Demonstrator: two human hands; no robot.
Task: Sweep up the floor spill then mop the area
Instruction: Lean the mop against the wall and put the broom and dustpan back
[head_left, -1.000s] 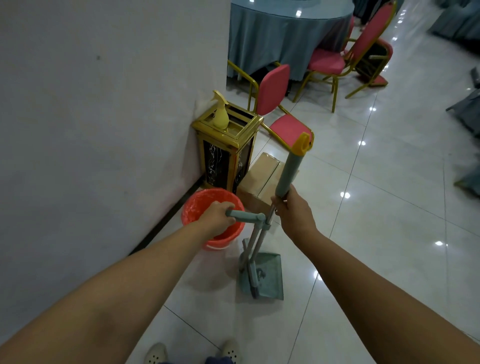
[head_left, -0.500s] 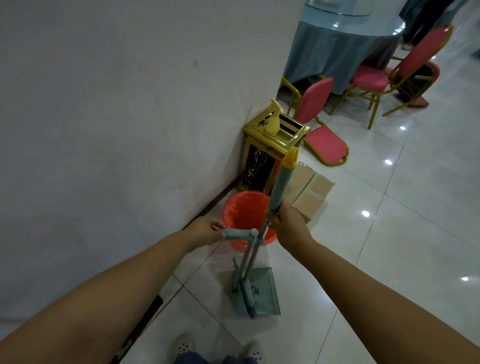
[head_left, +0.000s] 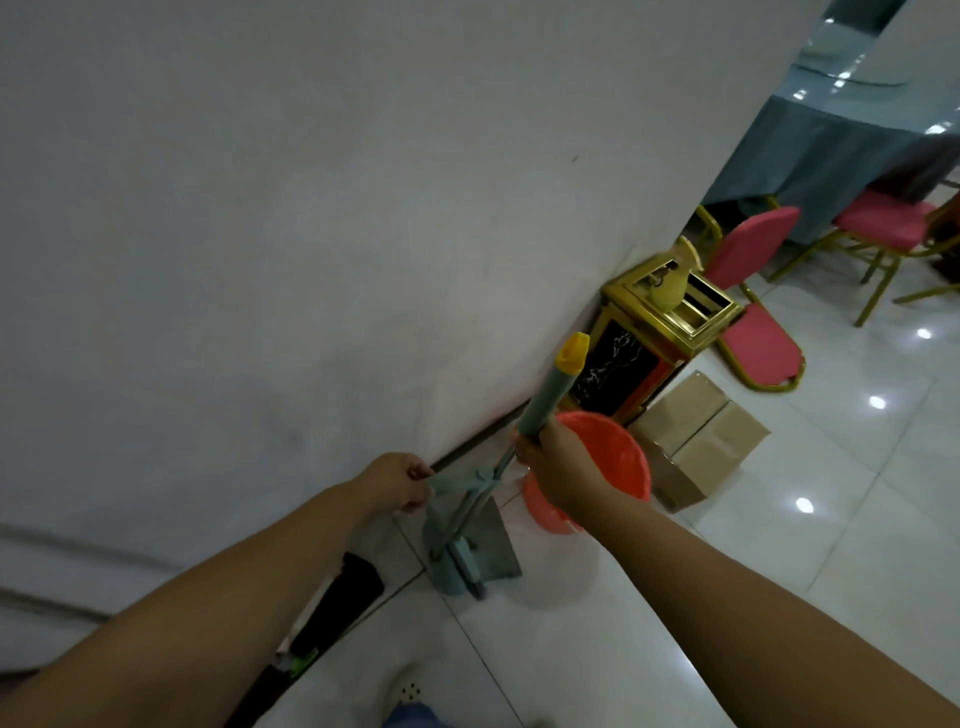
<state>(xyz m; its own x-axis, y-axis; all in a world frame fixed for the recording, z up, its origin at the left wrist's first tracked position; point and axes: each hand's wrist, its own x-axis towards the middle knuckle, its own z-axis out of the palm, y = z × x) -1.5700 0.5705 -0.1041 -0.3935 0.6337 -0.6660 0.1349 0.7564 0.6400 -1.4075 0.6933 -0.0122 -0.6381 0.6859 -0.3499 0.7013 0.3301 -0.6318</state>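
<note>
Broom (head_left: 549, 397) stands steeply tilted, long axis running from the yellow cap at upper R down-left to the head at floor level, tucked into the dustpan (head_left: 496, 545). R hand (head_left: 558, 470) has its fingers wrapped tight round the lower end of the teal grip. Cap and most of the grip stick up above the fist; thin shaft and head lie below it, toward the L hand. L hand (head_left: 397, 480) is curled round the dustpan's short side handle, which points left toward the wall (head_left: 311, 234). The pan's pole drops from that handle's R end, just beside the broom shaft. Pan sits on the floor (head_left: 779, 545) near the skirting, between the forearms. Orange bin (head_left: 621, 462) is just behind the R hand, partly hidden by the wrist. Box (head_left: 701, 436) sits beside it, w/ a gold bin (head_left: 654, 332) against the wall behind and chairs (head_left: 753, 249) further back.
</note>
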